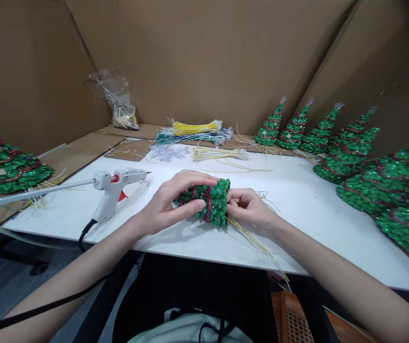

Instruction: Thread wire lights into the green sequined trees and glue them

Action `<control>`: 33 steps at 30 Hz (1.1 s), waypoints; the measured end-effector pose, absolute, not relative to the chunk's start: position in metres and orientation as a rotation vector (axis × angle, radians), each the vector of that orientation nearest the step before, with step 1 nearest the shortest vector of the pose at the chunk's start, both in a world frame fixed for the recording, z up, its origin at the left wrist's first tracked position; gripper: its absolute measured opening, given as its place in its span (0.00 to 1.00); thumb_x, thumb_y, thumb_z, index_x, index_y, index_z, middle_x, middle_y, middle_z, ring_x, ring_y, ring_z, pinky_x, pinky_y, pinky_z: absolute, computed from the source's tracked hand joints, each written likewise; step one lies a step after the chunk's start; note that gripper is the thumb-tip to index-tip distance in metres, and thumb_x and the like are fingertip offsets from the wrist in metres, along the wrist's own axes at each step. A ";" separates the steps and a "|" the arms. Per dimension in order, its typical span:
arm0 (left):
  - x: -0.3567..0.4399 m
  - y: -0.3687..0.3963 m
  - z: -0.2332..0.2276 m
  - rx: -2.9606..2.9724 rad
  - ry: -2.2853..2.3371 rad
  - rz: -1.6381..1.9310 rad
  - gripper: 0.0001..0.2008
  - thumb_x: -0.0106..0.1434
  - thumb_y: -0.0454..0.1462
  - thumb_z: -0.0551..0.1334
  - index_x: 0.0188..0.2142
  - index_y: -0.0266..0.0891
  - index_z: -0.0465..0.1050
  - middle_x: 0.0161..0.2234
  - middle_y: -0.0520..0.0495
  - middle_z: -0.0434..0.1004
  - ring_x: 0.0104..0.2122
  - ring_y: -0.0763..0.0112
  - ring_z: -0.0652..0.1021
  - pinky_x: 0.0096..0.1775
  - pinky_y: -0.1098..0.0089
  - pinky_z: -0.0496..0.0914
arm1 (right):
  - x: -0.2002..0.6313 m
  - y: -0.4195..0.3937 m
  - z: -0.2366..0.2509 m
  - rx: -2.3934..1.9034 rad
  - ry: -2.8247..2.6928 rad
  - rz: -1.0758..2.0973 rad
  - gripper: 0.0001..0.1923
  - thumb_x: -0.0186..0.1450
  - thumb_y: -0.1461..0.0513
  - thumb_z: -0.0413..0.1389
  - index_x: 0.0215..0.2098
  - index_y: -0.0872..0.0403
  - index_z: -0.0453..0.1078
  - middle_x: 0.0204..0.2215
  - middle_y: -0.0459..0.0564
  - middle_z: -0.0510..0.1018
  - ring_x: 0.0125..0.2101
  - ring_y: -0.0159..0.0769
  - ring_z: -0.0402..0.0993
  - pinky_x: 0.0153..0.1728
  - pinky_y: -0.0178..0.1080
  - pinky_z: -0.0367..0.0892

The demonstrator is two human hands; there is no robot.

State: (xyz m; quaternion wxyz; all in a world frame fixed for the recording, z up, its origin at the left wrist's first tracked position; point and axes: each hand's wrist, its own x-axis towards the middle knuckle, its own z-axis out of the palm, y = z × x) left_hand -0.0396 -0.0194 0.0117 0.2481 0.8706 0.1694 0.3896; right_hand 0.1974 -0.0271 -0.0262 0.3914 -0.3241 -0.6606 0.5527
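Green glitter tree [209, 201] sideways, gripped between both hands.

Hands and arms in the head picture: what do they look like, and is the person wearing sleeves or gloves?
The left hand and right hand are bare: no gloves, and no rings, watch or bracelet that I can see. Both forearms are bare too, with no sleeves right to the picture's bottom edge. The fingers are slim, with short plain nails.

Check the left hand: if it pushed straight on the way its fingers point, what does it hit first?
The left hand points rightward, already wrapped on the green glitter tree. Straight beyond it is the right hand at the tree's base.
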 end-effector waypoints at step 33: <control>-0.055 -0.053 -0.015 2.624 0.547 1.052 0.24 0.64 0.31 0.59 0.59 0.43 0.63 0.54 0.44 0.75 0.56 0.58 0.67 0.61 0.50 0.57 | 0.201 -0.029 -0.027 -0.794 -1.666 1.447 0.14 0.58 0.55 0.64 0.26 0.57 0.69 0.16 0.36 0.51 0.19 0.24 0.46 0.21 0.33 0.44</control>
